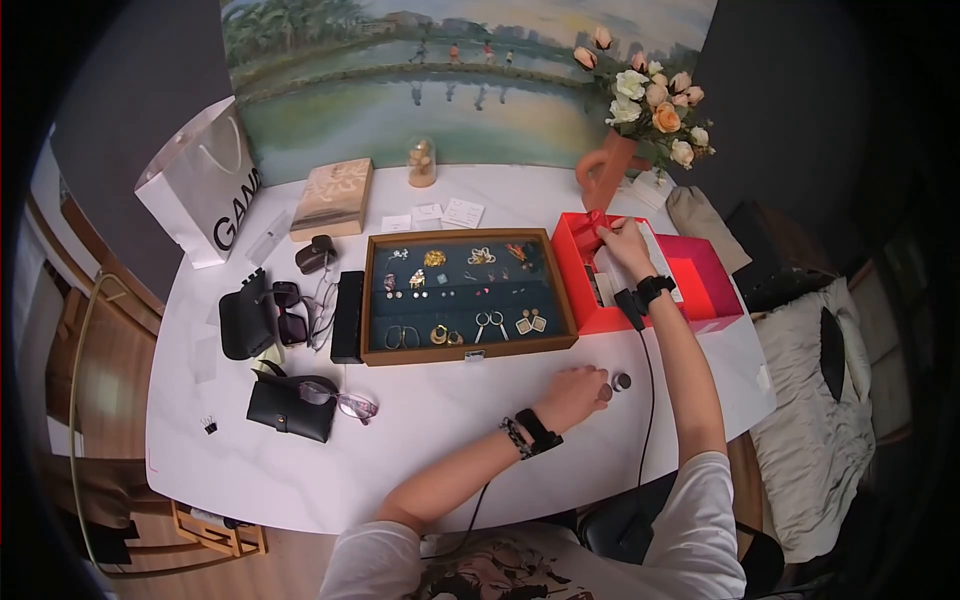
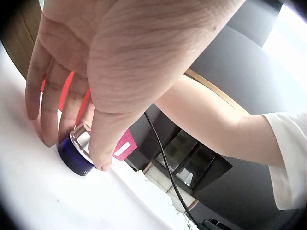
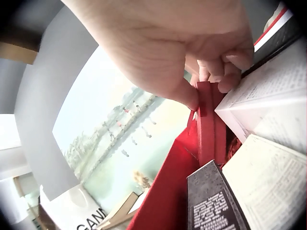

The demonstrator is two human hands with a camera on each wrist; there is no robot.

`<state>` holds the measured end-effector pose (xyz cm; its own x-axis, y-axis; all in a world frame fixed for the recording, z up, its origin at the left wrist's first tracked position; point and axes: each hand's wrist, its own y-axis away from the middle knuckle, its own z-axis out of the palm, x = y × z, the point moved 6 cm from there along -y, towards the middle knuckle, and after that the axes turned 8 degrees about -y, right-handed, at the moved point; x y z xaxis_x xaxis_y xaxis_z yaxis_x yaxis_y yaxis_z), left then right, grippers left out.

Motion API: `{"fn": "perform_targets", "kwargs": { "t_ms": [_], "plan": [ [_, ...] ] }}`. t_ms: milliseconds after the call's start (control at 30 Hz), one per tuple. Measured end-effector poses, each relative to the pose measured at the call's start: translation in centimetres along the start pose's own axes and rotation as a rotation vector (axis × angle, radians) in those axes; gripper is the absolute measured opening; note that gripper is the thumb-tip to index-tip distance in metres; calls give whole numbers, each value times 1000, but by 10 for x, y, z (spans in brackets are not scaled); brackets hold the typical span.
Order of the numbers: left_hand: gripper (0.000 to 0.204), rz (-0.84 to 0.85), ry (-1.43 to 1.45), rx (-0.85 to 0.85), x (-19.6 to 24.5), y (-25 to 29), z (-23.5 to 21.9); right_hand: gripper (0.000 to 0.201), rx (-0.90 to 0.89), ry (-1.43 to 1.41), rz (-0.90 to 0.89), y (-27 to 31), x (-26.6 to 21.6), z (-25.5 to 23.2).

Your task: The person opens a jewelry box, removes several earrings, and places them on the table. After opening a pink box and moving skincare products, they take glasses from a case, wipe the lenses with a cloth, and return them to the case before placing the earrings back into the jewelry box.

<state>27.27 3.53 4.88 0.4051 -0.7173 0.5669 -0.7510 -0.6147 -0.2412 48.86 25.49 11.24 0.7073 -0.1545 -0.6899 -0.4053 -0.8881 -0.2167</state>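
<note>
The left hand (image 1: 572, 398) is low over the table, its thumb and fingers pinching a small round shiny object (image 1: 605, 392). Right beside that stands a small dark round jar (image 1: 622, 381); the left wrist view shows its dark blue side (image 2: 74, 159) close to the left hand's (image 2: 91, 72) fingertips. Over the red box (image 1: 590, 318), the right hand (image 1: 628, 250) reaches in at the back. In the right wrist view, the right hand (image 3: 187, 48) pinches the top of a flat red piece (image 3: 209, 127) between thumb and fingers. White and dark cartons (image 3: 213, 201) fill the box beside it.
A glass-topped jewelry case (image 1: 468, 355) lies left of the red box. Farther left are sunglasses (image 1: 291, 315), eyeglasses (image 1: 355, 404) and black cases (image 1: 290, 412). Behind stand a book (image 1: 332, 198), a paper bag (image 1: 195, 190) and a flower vase (image 1: 606, 175). A black cable (image 1: 651, 400) hangs from the right wrist.
</note>
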Motion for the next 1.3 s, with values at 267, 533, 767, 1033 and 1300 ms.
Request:
{"fn": "perform_targets", "kwargs": {
  "t_ms": [267,533,767,1033,1300],
  "plan": [
    [30,-5,4,-4,-1,-1,2,27,-17,230,-14,5,-32,-17],
    [28,4,21,-2,2,0,0,16,-36,387,-69,0,-18,-19],
    [26,0,-11,-5,1,0,6,22,-30,190,-213,42,-53,-48],
    [27,85,-69,34,-13,-5,0,16,-514,192,-201,189,-30,-79],
    [27,10,295,152,-3,-23,-89,18,-533,194,-302,249,19,-69]
  ]
}}
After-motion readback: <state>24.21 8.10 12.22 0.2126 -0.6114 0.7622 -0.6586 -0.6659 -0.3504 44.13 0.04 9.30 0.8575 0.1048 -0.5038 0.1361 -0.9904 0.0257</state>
